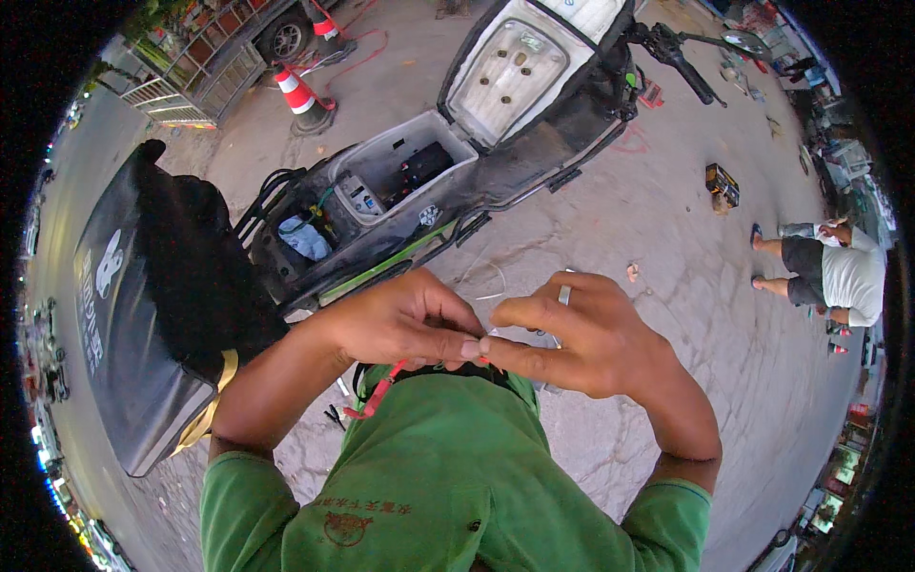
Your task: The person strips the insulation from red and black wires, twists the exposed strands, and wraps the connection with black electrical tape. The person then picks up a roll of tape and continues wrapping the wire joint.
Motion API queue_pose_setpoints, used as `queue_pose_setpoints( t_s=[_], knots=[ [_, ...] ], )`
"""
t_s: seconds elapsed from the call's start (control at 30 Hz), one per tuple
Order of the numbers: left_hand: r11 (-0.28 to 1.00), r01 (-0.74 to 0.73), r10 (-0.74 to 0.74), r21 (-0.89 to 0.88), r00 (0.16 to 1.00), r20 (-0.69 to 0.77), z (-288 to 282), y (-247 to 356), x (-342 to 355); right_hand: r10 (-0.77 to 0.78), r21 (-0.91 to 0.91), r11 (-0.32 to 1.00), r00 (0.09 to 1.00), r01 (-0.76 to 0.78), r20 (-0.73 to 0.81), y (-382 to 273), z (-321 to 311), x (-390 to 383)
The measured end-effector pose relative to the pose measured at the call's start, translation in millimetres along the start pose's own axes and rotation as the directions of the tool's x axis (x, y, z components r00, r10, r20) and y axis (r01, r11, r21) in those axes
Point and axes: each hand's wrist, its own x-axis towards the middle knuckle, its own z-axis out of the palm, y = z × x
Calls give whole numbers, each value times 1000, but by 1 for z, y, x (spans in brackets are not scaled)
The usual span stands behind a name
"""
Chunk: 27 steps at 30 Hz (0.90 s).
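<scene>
Green fabric, your shirt (429,467), fills the lower middle of the view, and just beyond it your 2 bare hands meet before your waist. Your left hand (405,319) is closed in a thumb-and-finger pinch, apparently on a red strip (381,391) that hangs out beneath it toward your left; a bit of red also shows where the fingertips touch. Your right hand (591,338), wearing a silver ring (564,296), sets its thumb tip against that pinch, its index finger arched above; whether it grips anything, I cannot tell.

The step in hand looks like fine fingertip work on the red piece. The next move seems to call for a steady left pinch while your right fingers make small adjustments.

Near your left forearm sits a bulky black bag (176,305) with a yellow strap (225,374). Ahead stands a scooter (548,162), its storage bin (376,162) open and its seat (510,62) tipped up, so forward and left look tighter. Paving (686,315) on your right gives that elbow more room.

Farther right come a black-and-yellow box (722,181), then a person (850,276) in a white top. Far left, 2 red-and-white cones (303,98) stand near a metal trailer (176,100).
</scene>
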Motion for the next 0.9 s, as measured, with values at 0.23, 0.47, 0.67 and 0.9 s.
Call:
queue_pose_setpoints(
  t_s=[0.23,0.47,0.67,0.9],
  knots=[
    [1000,1,-1,16,999,43,-5,-14,2,-61,6,998,997,61,43,6,2,-1],
    [998,60,-63,32,993,101,-10,-10,3,-122,16,993,983,121,134,5,8,3],
    [998,63,-65,24,992,104,-13,-16,5,-107,22,994,983,105,149,8,8,2],
    [990,135,-132,-28,986,106,-16,-12,4,-128,-21,991,986,131,103,12,3,4]
  ],
)
